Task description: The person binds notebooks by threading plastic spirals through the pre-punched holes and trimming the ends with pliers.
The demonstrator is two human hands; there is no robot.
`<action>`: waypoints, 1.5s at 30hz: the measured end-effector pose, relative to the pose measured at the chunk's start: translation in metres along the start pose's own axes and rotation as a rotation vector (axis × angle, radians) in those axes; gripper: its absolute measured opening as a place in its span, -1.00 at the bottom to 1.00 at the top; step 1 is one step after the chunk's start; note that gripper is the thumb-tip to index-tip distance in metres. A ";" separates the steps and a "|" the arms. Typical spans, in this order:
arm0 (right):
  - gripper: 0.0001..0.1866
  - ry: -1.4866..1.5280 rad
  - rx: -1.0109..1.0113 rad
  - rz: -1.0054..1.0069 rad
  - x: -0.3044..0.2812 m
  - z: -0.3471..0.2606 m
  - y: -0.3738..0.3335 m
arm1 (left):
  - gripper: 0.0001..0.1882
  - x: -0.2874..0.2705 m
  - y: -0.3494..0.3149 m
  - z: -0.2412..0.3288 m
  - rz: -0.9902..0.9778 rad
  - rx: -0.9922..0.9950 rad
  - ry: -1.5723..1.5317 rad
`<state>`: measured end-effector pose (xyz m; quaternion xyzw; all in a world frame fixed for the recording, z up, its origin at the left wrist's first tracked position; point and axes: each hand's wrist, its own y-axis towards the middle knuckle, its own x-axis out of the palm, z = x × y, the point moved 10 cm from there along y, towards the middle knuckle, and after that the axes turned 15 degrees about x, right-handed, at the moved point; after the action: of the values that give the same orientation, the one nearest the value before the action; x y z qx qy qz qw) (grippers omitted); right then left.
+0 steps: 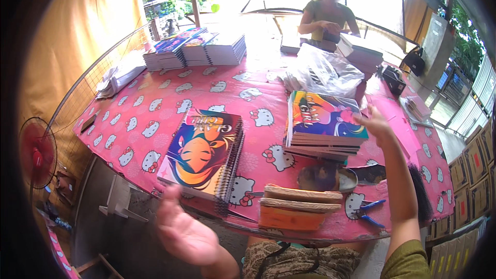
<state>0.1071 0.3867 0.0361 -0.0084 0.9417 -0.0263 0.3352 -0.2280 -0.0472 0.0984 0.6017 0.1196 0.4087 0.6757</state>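
My left hand point(186, 231) is open with fingers spread and palm turned up, just off the near-left corner of a pile of spiral-bound notebooks point(201, 150). The top notebook has a colourful illustrated cover, and black coils run down the pile's right side. My right hand point(377, 125) reaches out to the right edge of a stack of unbound notebooks point(328, 119) with similar covers. Its fingertips are at the top cover; whether they press on it is unclear. In front of that stack lie orange-sided wooden blocks point(299, 209) and blue-handled pliers point(369, 213).
A pink patterned cloth point(139, 111) covers the table. Bound notebooks point(194, 49) are piled at the far left, clear plastic point(328, 70) lies beyond the unbound stack. Black coils point(421, 194) stand at the right edge. Another person point(330, 18) is across the table. A fan point(37, 152) stands left.
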 end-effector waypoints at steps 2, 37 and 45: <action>-0.38 -0.002 0.111 -0.091 -0.008 0.035 -0.005 | -0.54 0.050 -0.015 0.007 -0.271 -0.034 -0.051; -0.27 0.049 -0.594 -0.371 0.062 0.034 -0.248 | -0.09 0.091 -0.074 -0.030 -0.172 -0.630 -0.030; -0.25 0.093 -0.550 -0.217 0.025 0.024 -0.250 | -0.10 0.103 -0.105 -0.036 -0.234 -0.729 -0.048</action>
<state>0.1024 0.1352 0.0152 -0.1983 0.9215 0.1937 0.2719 -0.1426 0.0561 0.0278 0.3135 0.0186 0.3303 0.8901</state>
